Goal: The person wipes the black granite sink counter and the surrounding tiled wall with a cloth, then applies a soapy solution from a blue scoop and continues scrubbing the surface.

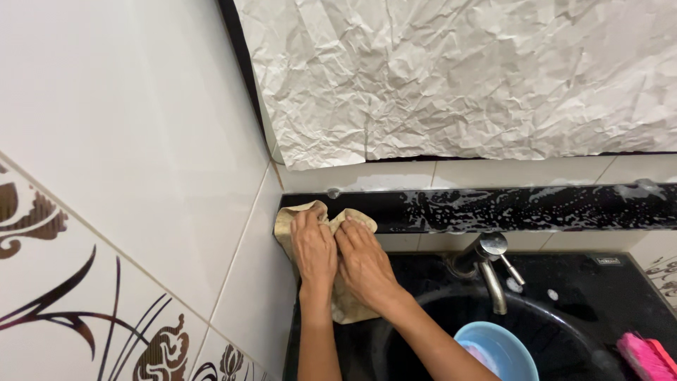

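Two bare arms come up from the bottom of the picture. The left hand (314, 248) and the right hand (366, 262) wear no gloves. No sleeves show on the forearms. The fingers seem to have no rings, but it is hard to tell.

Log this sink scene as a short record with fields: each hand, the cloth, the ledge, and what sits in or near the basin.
left hand: flat on the cloth, fingers spread
right hand: flat on the cloth, beside the left
cloth: beige, crumpled, pressed against the corner by the tiled wall
ledge: black, wet, streaked with suds
faucet: metal, over the basin
bowl: light blue, in the black sink
brush: pink, at the sink's right edge
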